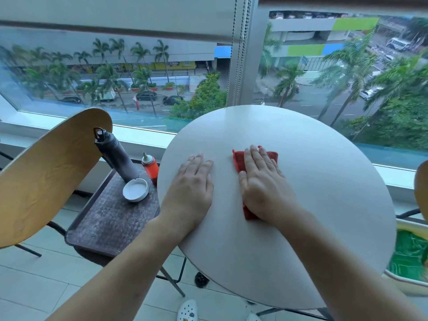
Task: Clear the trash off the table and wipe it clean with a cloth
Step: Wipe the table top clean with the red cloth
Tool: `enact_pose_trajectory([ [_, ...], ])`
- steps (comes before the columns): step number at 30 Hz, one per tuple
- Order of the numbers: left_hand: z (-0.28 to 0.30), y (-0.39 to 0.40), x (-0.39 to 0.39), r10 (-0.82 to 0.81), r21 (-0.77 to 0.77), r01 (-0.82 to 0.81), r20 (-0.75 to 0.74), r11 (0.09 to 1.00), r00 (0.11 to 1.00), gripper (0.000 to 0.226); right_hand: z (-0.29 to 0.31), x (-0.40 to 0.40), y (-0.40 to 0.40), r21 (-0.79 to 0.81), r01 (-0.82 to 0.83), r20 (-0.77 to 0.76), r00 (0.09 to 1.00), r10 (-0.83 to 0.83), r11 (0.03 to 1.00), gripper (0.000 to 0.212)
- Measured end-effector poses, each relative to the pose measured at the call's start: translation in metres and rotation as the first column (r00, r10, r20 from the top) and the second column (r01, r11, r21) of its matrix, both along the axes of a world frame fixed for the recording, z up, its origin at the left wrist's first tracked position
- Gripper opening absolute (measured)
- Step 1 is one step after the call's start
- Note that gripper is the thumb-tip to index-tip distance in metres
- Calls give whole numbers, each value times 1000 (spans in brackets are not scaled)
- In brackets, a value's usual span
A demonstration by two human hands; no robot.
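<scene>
A round white table (324,181) stands in front of me by the window. My right hand (264,181) lies flat, fingers together, pressing a red cloth (272,156) onto the tabletop near its middle; most of the cloth is hidden under the palm. My left hand (192,184) rests flat on the bare tabletop near the left rim, fingers slightly apart, holding nothing. No trash shows on the tabletop.
Left of the table, a dark tray (111,218) on a chair seat carries a grey bottle (113,154), a red squeeze bottle (150,166) and a white ashtray (135,189). A wooden chair back (46,172) stands far left. A green-lined bin (410,256) sits at the right.
</scene>
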State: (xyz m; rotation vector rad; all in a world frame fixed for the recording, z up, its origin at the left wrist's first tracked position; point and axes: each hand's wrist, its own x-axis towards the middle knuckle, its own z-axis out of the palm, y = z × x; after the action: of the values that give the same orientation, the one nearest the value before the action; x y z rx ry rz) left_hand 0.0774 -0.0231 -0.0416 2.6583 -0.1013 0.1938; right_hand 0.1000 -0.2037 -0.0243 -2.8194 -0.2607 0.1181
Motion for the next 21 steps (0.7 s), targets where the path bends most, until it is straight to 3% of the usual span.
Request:
enact_pose_trajectory([
  [21, 5, -3, -4, 21, -10, -20, 27, 1000, 999, 46, -9, -8, -144, -45, 287, -2, 958, -288, 957, 63],
])
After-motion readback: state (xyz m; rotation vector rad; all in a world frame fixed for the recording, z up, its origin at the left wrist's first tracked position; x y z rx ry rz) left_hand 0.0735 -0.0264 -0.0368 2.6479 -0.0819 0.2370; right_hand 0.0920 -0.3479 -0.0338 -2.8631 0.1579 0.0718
